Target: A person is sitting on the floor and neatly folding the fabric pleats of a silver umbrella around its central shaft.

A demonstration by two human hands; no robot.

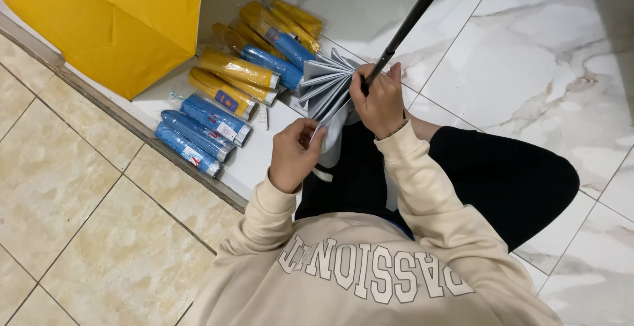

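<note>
Cream sleeves frame my view. My left hand [292,154] pinches a fold of the grey umbrella canopy [325,88], fingers curled shut on the fabric. My right hand [380,101] is wrapped around the black shaft [403,32], just above my black-trousered knees. Beige tile lies on one side, white marble floor [541,68] on the other. Beyond, sleeved blue and yellow umbrellas [228,101] lie bundled, beside what seems an open yellow umbrella [125,22].
</note>
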